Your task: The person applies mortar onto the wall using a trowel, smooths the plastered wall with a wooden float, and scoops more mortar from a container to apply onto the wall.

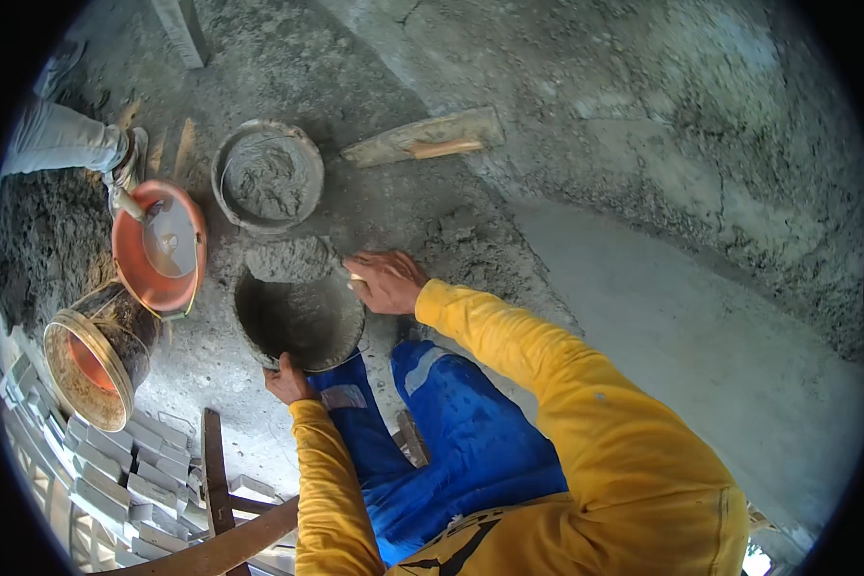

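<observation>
My right hand (pixel 389 280) is closed around the pale handle of a trowel (pixel 357 277). A thick lump of wet grey mortar (pixel 291 259) covers its blade, over the far rim of a dark bucket. That bucket (pixel 309 322) stands in front of my knees, with a thin layer of mortar lining its inside. My left hand (pixel 289 381) grips its near rim, fingers over the edge. Just beyond stands a second bucket (pixel 219 188), holding wet mortar.
An orange bucket (pixel 130 252) of cloudy water stands at left, a tool handle over its rim. Nearby lies a dirty tipped bucket (pixel 55 370). Ahead rests a long wooden float (pixel 422 137). Grey blocks (pixel 101 470) and wooden bars (pixel 217 475) lie lower left. Another person's leg (pixel 67 139) is at upper left.
</observation>
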